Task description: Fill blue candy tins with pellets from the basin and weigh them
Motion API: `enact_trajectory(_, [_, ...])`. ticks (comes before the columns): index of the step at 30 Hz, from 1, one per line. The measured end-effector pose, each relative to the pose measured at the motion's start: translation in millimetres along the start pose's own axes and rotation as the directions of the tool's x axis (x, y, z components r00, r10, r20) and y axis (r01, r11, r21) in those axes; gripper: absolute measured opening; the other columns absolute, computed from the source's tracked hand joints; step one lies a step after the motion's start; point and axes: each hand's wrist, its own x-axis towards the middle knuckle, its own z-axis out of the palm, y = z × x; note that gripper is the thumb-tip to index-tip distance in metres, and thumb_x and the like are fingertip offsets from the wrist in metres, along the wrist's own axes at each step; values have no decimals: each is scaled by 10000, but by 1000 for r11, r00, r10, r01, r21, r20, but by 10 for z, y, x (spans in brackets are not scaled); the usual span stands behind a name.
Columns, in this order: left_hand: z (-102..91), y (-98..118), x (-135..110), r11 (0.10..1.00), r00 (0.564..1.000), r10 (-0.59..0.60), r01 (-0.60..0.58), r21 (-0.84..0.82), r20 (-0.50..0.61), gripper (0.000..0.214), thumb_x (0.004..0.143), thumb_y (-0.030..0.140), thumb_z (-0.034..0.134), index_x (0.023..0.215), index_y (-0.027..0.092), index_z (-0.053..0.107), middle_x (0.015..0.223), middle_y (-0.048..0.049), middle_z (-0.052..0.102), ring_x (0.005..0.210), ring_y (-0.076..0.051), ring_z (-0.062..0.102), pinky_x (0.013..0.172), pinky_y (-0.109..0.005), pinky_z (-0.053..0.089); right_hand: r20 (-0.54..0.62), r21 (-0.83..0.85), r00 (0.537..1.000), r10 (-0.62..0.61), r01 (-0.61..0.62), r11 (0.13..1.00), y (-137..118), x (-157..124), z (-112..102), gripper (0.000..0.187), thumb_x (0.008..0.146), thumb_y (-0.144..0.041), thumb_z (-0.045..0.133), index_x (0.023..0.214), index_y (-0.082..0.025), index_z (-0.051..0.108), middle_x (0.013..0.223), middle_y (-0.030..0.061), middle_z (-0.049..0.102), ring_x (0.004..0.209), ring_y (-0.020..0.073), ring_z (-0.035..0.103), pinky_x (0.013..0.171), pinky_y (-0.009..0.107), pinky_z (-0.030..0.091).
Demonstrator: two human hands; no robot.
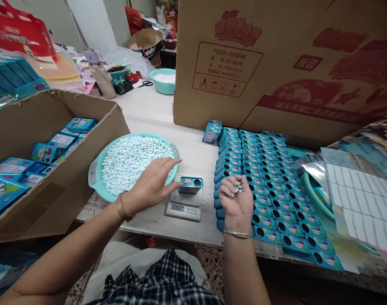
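Head view, from left to right: we see an open cardboard box (53,169) with finished blue packs lying loose inside, then the teal basin (94,169) heaped with small white candies (132,161). Our left hand (148,184) hovers flat over the basin's right rim, fingers spread wide and holding nothing, palm down, fingertips pointing right toward the scale.

Next comes the small digital scale (184,207), display lit, with one blue tin (190,185) lying on its platform. The tin's long axis runs left to right across the table, and its round filling hole sits at the right end, facing up.

Our right hand (236,199) is just right of the scale, cupped closed around a few white candies, knuckles toward us.

We judge the step to be topping the tin up to weight; the next move calls for feeding single candies through that small hole while watching the readout.

Farther right, rows of empty blue tins (269,190) lie side by side, holes up.
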Motion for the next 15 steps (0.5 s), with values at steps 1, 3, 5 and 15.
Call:
enact_trajectory(1, [0,23,28,1000,1000,11,-11,10,13,556,893,430,564,1361,172,411,1290,-130,561,1200,-278,514,1019,-453,422,0,-4,1000,-6,6,1000,-5,-12,-1,252,972,-309,419,753,-194,465,564,-74,401,410,55,374,349,151,295])
enact_trajectory(3, [11,71,99,999,999,31,-33,30,44,551,888,422,572,1349,163,421,1275,-131,572,1179,-279,527,1001,-447,434,-2,-17,1000,-14,14,1000,-9,-29,-9,261,976,-311,407,750,-195,466,558,-76,392,400,54,366,341,153,278])
enact_trajectory(5, [53,116,182,997,994,57,-61,46,92,538,882,406,580,1332,148,435,1259,-135,582,1157,-283,538,979,-442,447,-4,-39,1000,-20,20,999,9,-31,-13,268,978,-313,398,749,-195,469,551,-79,384,390,53,354,336,155,266])
enact_trajectory(15, [504,306,362,987,996,16,-2,-162,86,414,834,274,639,1219,178,521,1118,-84,618,1041,-234,584,873,-355,490,-54,-84,998,-28,23,996,298,210,233,301,966,-352,419,712,-197,463,507,-100,357,360,45,315,344,158,261])
